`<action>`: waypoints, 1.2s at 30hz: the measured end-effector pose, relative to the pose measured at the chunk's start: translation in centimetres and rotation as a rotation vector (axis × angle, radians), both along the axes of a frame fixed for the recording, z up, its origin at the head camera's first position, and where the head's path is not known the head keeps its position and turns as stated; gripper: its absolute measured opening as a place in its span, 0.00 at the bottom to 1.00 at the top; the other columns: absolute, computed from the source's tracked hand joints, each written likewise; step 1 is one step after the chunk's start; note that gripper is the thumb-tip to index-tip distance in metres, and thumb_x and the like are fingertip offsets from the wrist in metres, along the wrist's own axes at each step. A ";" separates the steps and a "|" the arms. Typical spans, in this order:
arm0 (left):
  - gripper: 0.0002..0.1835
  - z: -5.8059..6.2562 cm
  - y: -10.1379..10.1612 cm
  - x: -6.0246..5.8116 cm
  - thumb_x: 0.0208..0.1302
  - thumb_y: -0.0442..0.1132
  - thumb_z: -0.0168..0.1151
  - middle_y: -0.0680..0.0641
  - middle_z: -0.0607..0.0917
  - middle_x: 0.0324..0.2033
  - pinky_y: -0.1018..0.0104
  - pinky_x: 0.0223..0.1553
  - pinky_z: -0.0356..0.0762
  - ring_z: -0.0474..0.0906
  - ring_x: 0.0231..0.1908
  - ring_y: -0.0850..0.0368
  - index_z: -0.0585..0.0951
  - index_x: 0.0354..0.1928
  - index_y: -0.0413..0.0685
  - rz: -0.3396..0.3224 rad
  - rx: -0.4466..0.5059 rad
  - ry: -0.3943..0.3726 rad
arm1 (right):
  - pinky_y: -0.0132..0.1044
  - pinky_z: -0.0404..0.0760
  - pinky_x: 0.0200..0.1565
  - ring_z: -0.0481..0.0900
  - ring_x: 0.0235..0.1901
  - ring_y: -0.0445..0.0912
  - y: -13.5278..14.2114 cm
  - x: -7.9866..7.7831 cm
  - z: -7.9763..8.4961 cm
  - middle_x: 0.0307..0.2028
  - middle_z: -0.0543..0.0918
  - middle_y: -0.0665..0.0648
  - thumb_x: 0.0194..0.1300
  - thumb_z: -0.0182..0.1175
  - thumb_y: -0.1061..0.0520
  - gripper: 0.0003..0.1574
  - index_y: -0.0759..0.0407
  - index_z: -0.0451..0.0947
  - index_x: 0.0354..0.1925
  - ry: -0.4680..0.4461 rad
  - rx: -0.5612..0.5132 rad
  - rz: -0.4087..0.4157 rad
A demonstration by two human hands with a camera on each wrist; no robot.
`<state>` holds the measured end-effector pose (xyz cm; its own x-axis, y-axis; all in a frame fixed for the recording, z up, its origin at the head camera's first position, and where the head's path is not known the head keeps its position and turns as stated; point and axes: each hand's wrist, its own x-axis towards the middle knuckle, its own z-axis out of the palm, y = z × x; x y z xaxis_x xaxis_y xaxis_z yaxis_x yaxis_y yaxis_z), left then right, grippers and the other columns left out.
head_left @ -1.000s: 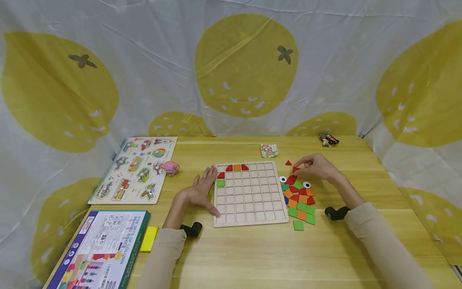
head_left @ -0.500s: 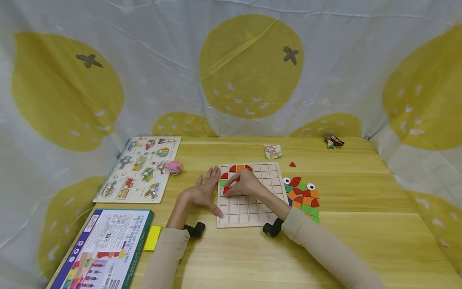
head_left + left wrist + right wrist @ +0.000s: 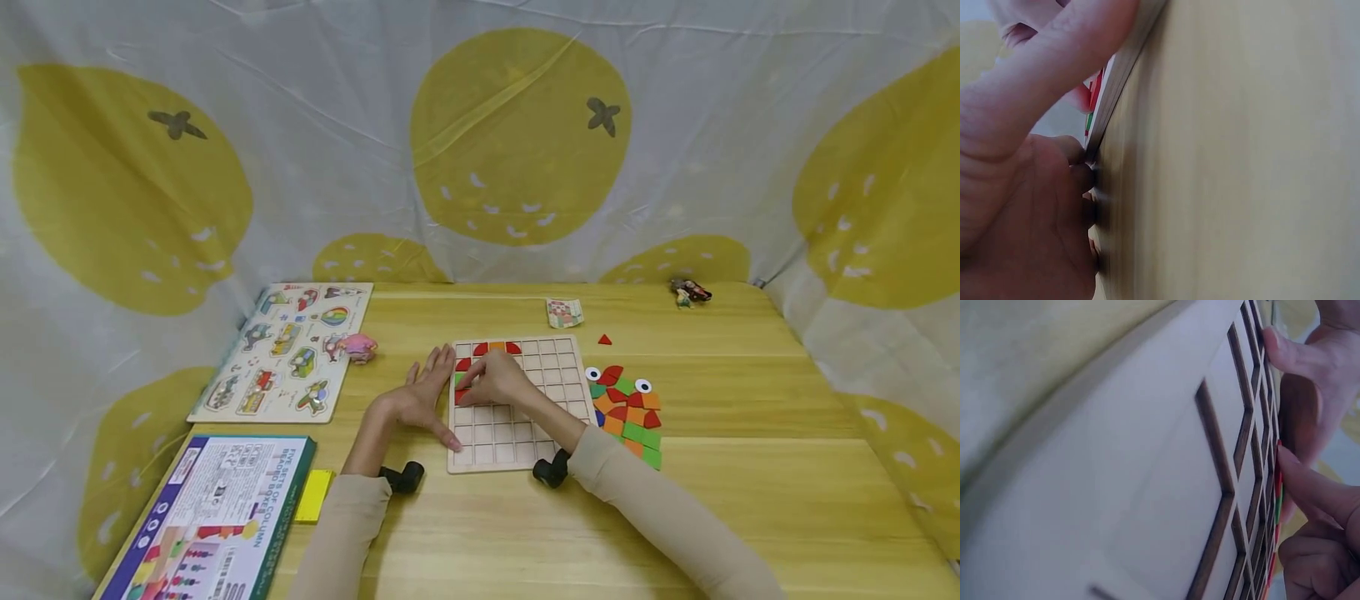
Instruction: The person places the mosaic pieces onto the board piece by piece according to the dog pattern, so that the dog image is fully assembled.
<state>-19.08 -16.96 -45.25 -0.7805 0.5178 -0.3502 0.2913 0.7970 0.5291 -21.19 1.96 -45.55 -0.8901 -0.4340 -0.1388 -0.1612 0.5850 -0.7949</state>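
Observation:
My left hand lies with spread fingers along the left side of a wooden grid board, its thumb over the near left corner. In the left wrist view, the thumb crosses the board's edge. My right hand reaches over the board and pinches a red triangle tile at the left column, just below a green square tile. The right wrist view shows a fingertip on the red tile. Red quarter-round tiles and an orange one sit in the top row.
Right of the board lies a pile of coloured tiles with two eye discs. A lone red triangle and a pattern card lie beyond. A picture puzzle, pink toy, box and yellow block are left.
My right hand has carried a red triangle tile from above the pile leftward to the board's left column, then moved slightly further left. My left hand has stayed at the board's edge.

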 end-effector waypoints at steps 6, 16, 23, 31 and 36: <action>0.81 -0.1 -0.1 -0.1 0.33 0.62 0.80 0.43 0.25 0.75 0.39 0.73 0.24 0.19 0.75 0.45 0.28 0.75 0.46 0.002 -0.005 -0.002 | 0.28 0.61 0.20 0.63 0.18 0.39 0.4 -0.4 0.1 0.20 0.82 0.49 0.44 0.78 0.56 0.13 0.54 0.90 0.33 -0.020 -0.033 0.070; 0.82 -0.6 -0.5 0.1 0.31 0.62 0.80 0.42 0.26 0.75 0.37 0.73 0.25 0.19 0.75 0.43 0.29 0.75 0.45 0.020 0.008 -0.003 | 0.31 0.55 0.21 0.53 0.16 0.43 12.0 -0.9 3.1 0.14 0.60 0.49 0.57 0.70 0.54 0.15 0.53 0.87 0.44 -0.008 -0.009 -0.042; 0.82 -0.4 -0.7 0.1 0.30 0.61 0.81 0.42 0.26 0.75 0.39 0.73 0.24 0.19 0.75 0.44 0.28 0.75 0.45 0.031 0.024 0.000 | 0.32 0.56 0.19 0.52 0.14 0.41 21.2 -1.3 2.7 0.12 0.56 0.47 0.60 0.67 0.53 0.16 0.56 0.85 0.47 -0.033 0.062 -0.168; 0.82 -0.1 -0.3 0.1 0.31 0.62 0.80 0.43 0.26 0.75 0.39 0.73 0.25 0.19 0.75 0.44 0.28 0.75 0.45 0.018 0.011 0.011 | 0.34 0.65 0.37 0.69 0.38 0.45 24.0 -2.0 0.8 0.45 0.86 0.60 0.57 0.70 0.49 0.22 0.56 0.85 0.48 -0.164 0.101 -0.190; 0.82 -0.1 0.1 0.0 0.31 0.61 0.80 0.43 0.26 0.75 0.39 0.73 0.24 0.19 0.75 0.44 0.28 0.75 0.45 0.010 0.011 0.007 | 0.36 0.65 0.45 0.72 0.53 0.51 24.1 -2.5 0.3 0.54 0.83 0.62 0.55 0.71 0.46 0.22 0.56 0.86 0.46 -0.189 0.105 -0.219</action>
<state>-19.08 -16.91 -45.35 -0.7882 0.5134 -0.3394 0.2866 0.7942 0.5358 -23.71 26.05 -45.24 -0.9151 -0.2093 -0.3447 0.1224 0.6703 -0.7319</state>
